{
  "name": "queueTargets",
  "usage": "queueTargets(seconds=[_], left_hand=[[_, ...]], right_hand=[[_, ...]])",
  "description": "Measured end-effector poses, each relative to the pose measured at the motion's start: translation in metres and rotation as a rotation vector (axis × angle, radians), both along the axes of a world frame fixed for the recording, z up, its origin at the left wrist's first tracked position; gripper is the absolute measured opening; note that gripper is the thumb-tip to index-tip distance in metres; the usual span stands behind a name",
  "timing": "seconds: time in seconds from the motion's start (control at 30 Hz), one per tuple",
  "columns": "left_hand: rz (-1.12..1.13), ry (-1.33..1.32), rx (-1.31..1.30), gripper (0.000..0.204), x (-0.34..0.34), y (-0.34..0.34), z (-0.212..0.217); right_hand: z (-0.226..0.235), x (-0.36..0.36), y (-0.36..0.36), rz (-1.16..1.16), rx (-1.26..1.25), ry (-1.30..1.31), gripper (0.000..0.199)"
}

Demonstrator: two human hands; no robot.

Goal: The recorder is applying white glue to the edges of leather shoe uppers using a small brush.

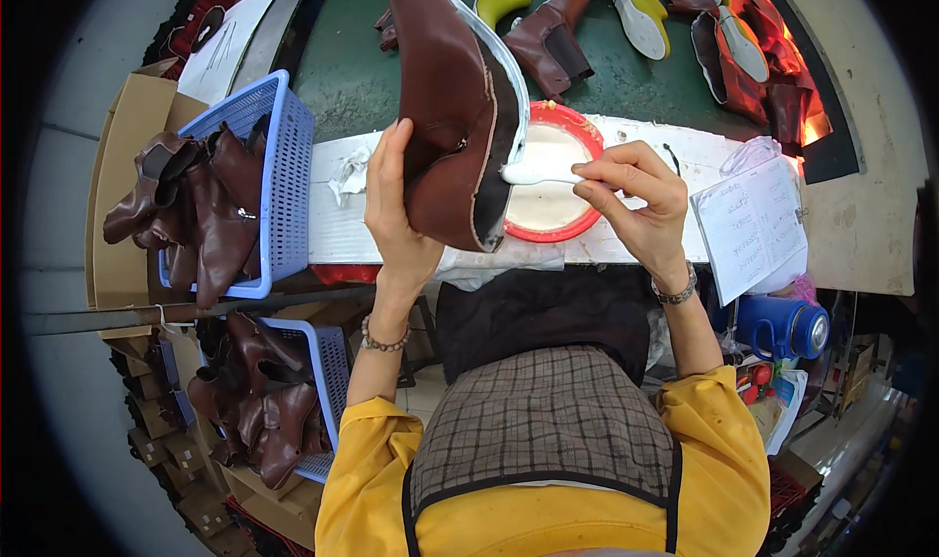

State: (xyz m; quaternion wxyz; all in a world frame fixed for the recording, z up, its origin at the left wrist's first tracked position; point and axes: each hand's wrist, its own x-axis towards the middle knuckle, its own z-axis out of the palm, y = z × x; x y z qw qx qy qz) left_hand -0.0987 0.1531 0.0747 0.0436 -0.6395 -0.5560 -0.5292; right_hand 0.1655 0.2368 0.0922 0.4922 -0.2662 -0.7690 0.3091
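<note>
Fingers (389,180) of my left hand (396,215) clamp the brown boot upper (445,107), long axis upright, above the red glue dish (553,171); I watch right-hand fingers (611,176) pinch a white brush (538,176), tip touching the upper's edge, right of it.

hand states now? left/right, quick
Left hand: closed on the brown boot upper, holding it up.
Right hand: fingers pinched on a white brush touching the upper's edge.

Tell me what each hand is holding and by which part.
Left hand grips the brown boot upper by its side. Right hand pinches the white brush by its handle.
</note>
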Motion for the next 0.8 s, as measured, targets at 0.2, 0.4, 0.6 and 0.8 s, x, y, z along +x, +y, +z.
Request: queueTargets(seconds=[0.2, 0.4, 0.6, 0.8], left_hand=[[0.059, 0.032, 0.055, 0.078, -0.002, 0.013, -0.002], [0.129, 0.114, 0.059, 0.077, -0.001, 0.021, -0.004], [0.18, 0.088, 0.02, 0.074, -0.001, 0.023, -0.014], [-0.132, -0.883, -0.448, 0.022, -0.058, -0.019, -0.013]], right_hand=[[0.01, 0.002, -0.004, 0.016, 0.136, -0.106, 0.024], [0.019, 0.004, -0.011, 0.07, 0.086, -0.179, 0.021], [0.015, 0.003, -0.006, 0.129, -0.199, -0.19, 0.014], [-0.029, 0.015, 0.035, -0.195, 0.043, -0.588, 0.01]])
